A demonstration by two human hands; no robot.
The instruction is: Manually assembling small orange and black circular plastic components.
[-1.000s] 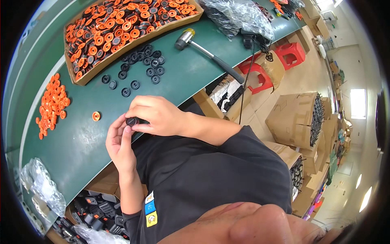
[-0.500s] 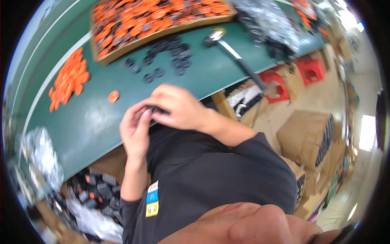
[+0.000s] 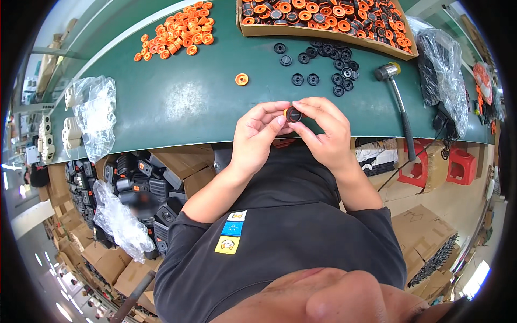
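Black short-sleeved shirt (image 3: 307,237), three coloured patches (image 3: 232,229)

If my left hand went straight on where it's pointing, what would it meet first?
Straight on, your left hand would first meet the cap it's pinching, then likely the right hand; depth is unclear.

Along the tabletop's (image 3: 183,102) far edge, rings (image 3: 180,37) lie left of a carton (image 3: 301,32). Discs (image 3: 339,64) lie before the carton; right of them, a hammer (image 3: 407,129) overhangs the near edge. Between left hand (image 3: 256,134) and right hand (image 3: 327,134) is a wheel (image 3: 293,114).
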